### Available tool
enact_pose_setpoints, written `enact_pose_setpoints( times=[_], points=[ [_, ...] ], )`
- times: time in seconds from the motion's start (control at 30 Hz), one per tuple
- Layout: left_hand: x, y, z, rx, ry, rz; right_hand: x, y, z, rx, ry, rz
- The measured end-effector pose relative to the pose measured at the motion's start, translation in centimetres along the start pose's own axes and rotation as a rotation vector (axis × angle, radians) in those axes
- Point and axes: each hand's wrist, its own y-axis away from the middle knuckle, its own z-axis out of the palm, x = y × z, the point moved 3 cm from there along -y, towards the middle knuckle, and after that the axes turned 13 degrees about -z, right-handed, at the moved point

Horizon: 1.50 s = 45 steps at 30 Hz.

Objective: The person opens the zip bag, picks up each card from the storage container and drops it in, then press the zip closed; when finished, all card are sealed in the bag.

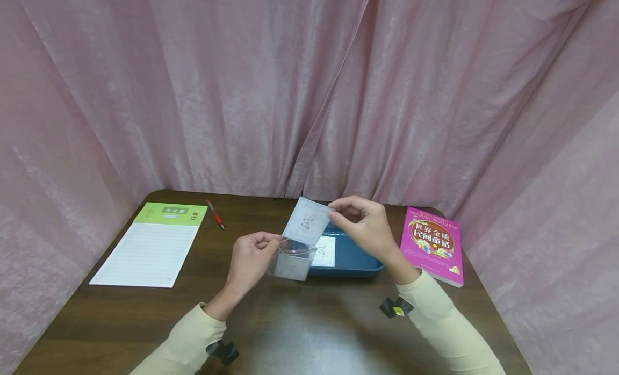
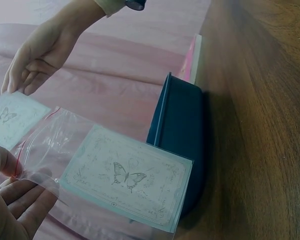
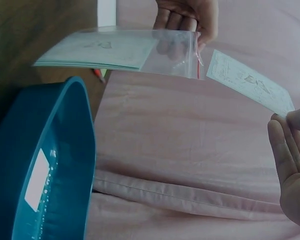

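A clear zip bag point(image 2: 65, 130) with a red seal line hangs from my left hand point(image 1: 252, 259), whose thumb and fingers pinch it near its mouth. Inside the bag lie several pale cards point(image 2: 127, 177), the front one printed with a butterfly. My right hand point(image 1: 365, 224) pinches one corner of a single butterfly card point(image 1: 306, 222) just beyond the bag's mouth. In the right wrist view that card point(image 3: 247, 82) is outside the bag, its near edge close to the red seal. Behind and below is a blue tray point(image 1: 355, 257) with another butterfly card point(image 1: 325, 252) in it.
At the left of the brown table point(image 1: 271, 332) lies a writing pad point(image 1: 150, 251) with a green header. A red pen point(image 1: 215, 215) lies beside it. On the right is a pink book point(image 1: 432, 243). Pink curtains point(image 1: 242, 95) surround the table's back and sides.
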Motion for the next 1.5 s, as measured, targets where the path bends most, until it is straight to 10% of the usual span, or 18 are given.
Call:
enact_pose_setpoints(
  times=[0.87, 1.5],
  points=[
    [0.2, 0.2, -0.2, 0.033, -0.020, -0.020, 0.9, 1.3, 2.0, -0.057, 0.095, -0.116],
    [0.3, 0.3, -0.4, 0.045, -0.031, 0.003, 5.6, 3.1, 3.6, -0.146, -0.015, 0.047]
  ],
)
